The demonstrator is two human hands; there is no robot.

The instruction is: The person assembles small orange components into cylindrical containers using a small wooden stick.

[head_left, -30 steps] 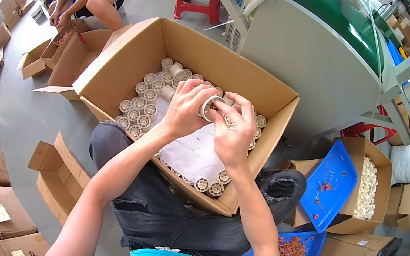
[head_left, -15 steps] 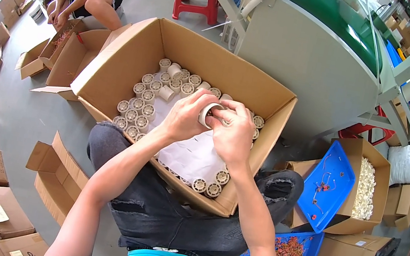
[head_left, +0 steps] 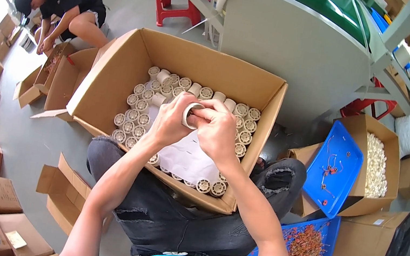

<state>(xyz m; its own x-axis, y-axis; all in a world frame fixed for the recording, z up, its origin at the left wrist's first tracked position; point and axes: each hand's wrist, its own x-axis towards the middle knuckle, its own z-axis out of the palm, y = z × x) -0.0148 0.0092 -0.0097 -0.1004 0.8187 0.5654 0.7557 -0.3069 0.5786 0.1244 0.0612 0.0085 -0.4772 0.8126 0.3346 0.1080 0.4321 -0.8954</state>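
Note:
My left hand (head_left: pixel 169 120) is wrapped around a white plastic cylindrical housing (head_left: pixel 189 112), its open end turned toward my right hand. The fingertips of my right hand (head_left: pixel 217 132) reach into that opening, pinched together; whatever they hold inside is hidden. Both hands are above a large cardboard box (head_left: pixel 97 84) standing between my knees. Inside it, several white round housings (head_left: pixel 132 115) with slotted ends are lined up around a white sheet (head_left: pixel 183 156). Most stand on end, and a few lie on their sides.
To the right, a blue tray (head_left: pixel 329 174) with a few wired parts leans on a carton of small cream pieces (head_left: pixel 375 168). A lower blue tray (head_left: pixel 328 243) holds red wired parts (head_left: pixel 306 248). A co-worker (head_left: pixel 67 8) crouches over cartons at far left. A green-topped machine (head_left: pixel 290 50) stands ahead.
The view has shifted slightly, so the surroundings sit differently. My left hand still grips the housing, and my right fingers remain at its opening with a slightly changed pose.

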